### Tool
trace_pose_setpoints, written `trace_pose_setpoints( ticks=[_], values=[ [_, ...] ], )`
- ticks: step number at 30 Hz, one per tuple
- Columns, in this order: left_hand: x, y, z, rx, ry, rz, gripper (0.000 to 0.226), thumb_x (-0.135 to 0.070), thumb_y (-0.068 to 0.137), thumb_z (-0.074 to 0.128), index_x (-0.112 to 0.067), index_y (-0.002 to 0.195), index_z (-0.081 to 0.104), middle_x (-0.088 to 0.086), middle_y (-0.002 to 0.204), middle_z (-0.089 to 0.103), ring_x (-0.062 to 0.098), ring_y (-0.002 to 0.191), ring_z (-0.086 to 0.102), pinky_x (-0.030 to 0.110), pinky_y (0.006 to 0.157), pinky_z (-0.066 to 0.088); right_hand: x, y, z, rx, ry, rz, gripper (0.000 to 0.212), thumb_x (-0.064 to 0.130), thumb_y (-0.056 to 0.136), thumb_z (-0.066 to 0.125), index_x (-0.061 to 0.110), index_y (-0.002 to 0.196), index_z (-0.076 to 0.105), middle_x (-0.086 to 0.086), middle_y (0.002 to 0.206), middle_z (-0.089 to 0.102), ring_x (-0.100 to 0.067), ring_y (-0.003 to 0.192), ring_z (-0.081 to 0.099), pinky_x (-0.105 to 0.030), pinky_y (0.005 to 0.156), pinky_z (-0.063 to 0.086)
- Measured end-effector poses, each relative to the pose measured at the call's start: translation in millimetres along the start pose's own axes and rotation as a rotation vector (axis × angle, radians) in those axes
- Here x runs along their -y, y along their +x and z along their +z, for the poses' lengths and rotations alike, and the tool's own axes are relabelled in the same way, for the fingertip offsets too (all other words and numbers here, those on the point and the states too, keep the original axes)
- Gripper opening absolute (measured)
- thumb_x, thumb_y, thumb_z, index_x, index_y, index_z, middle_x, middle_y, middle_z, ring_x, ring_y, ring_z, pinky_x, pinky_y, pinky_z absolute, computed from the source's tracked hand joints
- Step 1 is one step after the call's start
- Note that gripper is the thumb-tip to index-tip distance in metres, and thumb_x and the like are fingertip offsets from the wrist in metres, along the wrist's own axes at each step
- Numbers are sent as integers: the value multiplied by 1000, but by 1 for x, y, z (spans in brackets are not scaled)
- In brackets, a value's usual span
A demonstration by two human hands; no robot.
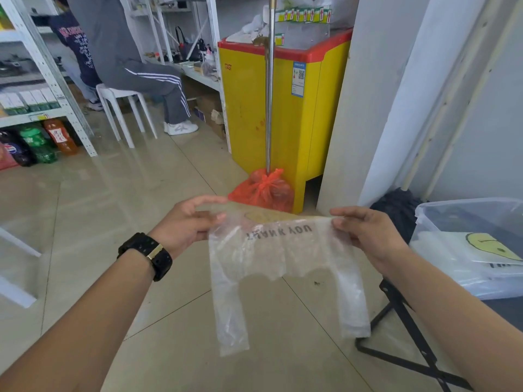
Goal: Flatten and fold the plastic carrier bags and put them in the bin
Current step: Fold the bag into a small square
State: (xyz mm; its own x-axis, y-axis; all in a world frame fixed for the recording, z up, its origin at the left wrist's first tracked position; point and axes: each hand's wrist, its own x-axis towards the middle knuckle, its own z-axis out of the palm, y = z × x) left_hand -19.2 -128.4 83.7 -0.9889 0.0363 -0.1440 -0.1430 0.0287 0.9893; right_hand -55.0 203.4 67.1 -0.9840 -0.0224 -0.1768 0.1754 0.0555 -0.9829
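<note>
**Desk:** Where is the bag?

**Photographer:** A clear plastic carrier bag (283, 250) hangs in mid-air above a tiled floor, stretched flat between 2 hands. Its 2 handles dangle toward the floor and its "THANK YOU" print reads upside down.

**Desk:** And the hands?

**Photographer:** The left hand (186, 222), a black watch (147, 254) on its wrist, pinches the bag's upper left corner between thumb and fingers. The right hand (368, 236) pinches the upper right corner, fingers curled over the edge.

**Desk:** The bin?

**Photographer:** A clear plastic bin (418, 219) sits at the right edge, apart from the held bag, with a black folding frame (410, 335) below it. Pale bags (458, 250) lie flat inside, 1 printed with a yellow face.

**Desk:** Background?

**Photographer:** A knotted red bag (264, 190) sits on the floor against a yellow freezer (254, 108), with a metal pole (270, 80) standing in front. A seated person (127, 52) is by the shelves, upper left.
</note>
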Motion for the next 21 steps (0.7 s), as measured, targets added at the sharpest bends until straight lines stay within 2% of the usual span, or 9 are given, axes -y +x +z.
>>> trace_pose_setpoints(
  ticks=[2, 4, 7, 9, 12, 13, 15, 18, 21],
  values=[
    [1, -2, -2, 34, 84, 3, 43, -11, 69, 76, -12, 112, 68, 16, 99, 75, 21, 86, 71, 24, 72, 58, 0, 1, -1, 13, -5, -4, 23, -1, 87, 70, 2, 109, 72, -12, 91, 75, -21, 78, 71, -28, 72, 62],
    [3, -2, -4, 4, 126, 25, 32, -2, 75, 74, -10, 106, 70, 9, 89, 77, 20, 84, 71, 22, 70, 57, 1, 1, -4, 20, 11, -6, 23, 0, 85, 71, 3, 107, 73, -12, 91, 76, -19, 76, 73, -25, 68, 61],
    [1, -2, -2, -117, 80, 91, 26, 2, 82, 69, -8, 106, 70, 6, 83, 76, 20, 81, 69, 22, 67, 58, 2, 3, -8, 1, 59, -3, 23, 1, 84, 72, 2, 107, 74, -13, 96, 77, -26, 86, 73, -33, 80, 61],
    [0, -3, -1, -122, -17, 100, 36, -12, 78, 75, -9, 114, 66, 9, 86, 74, 23, 85, 69, 25, 71, 59, 2, 3, -9, -12, 110, 11, 23, 1, 84, 72, 2, 107, 74, -13, 96, 76, -27, 86, 71, -36, 83, 59],
    [0, -5, -1, 8, -58, 51, 68, -35, 58, 89, -17, 118, 64, 10, 86, 75, 23, 90, 73, 31, 80, 60, 0, 2, -7, -26, 190, 47, 23, 0, 83, 72, 2, 106, 74, -10, 90, 77, -23, 80, 72, -33, 76, 58],
    [1, -6, 0, 30, -17, 37, 65, -33, 59, 90, -18, 117, 65, 14, 89, 75, 26, 92, 73, 33, 83, 59, -1, 1, -7, -23, 212, 61, 23, 0, 83, 72, 2, 106, 74, -10, 89, 77, -22, 78, 72, -32, 74, 57],
    [0, -7, 3, 3, 83, 44, 44, -18, 71, 84, -16, 112, 67, 20, 94, 75, 29, 92, 73, 32, 82, 57, -1, 0, -7, -20, 234, 80, 24, 0, 83, 72, 1, 106, 73, -10, 89, 77, -23, 78, 73, -33, 74, 58],
    [1, -5, 5, -155, 96, 89, 18, -6, 81, 73, -12, 98, 72, 9, 84, 76, 23, 81, 71, 24, 69, 57, 1, -1, -8, -37, 222, 85, 25, 0, 83, 71, 1, 108, 73, -11, 94, 76, -26, 86, 72, -36, 81, 59],
    [-1, -4, 5, -210, -28, 108, 17, -8, 80, 72, -11, 97, 73, 5, 85, 72, 15, 75, 66, 23, 69, 56, 2, -1, -9, -48, 200, 82, 25, 1, 83, 71, 2, 108, 74, -12, 98, 76, -29, 93, 72, -35, 81, 59]
  ],
)
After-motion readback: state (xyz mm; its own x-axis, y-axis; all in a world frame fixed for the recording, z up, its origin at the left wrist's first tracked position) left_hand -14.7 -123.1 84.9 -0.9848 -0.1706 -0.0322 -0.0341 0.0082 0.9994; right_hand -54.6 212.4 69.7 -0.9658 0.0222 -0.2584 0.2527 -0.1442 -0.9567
